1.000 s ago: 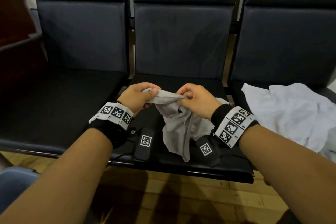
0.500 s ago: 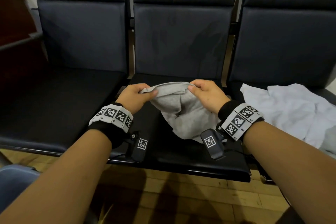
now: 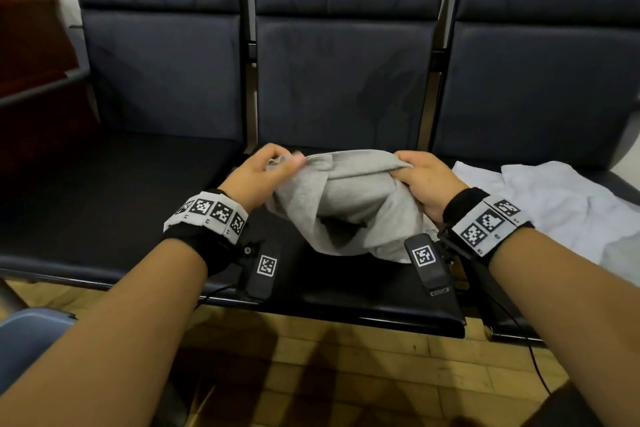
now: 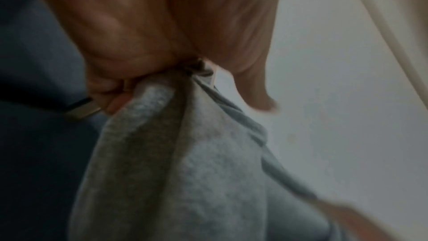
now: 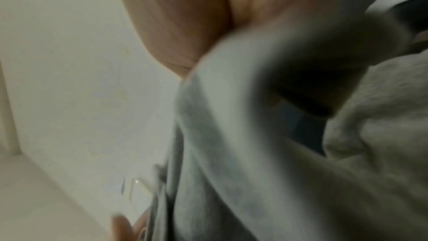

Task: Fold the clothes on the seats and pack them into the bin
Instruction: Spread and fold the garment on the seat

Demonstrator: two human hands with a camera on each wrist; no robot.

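Left hand (image 3: 258, 177) pinches one end of the grey garment (image 3: 349, 204), fingers curled; right hand (image 3: 420, 184) clutches the other, fingertips buried in cloth. The garment sags onto the middle seat (image 3: 346, 291) — its shape unreadable. White clothes (image 3: 561, 204) lie on the right seat, partly cut off.

My right wrist view smeared by blur, crumpled white cloth garment (image 3: 554, 204) cut off at right edge, no bin I can see.

The left hand (image 3: 258, 177) and right hand (image 3: 424, 184) have spread apart; the grey garment (image 3: 349, 204) now stretches wider.
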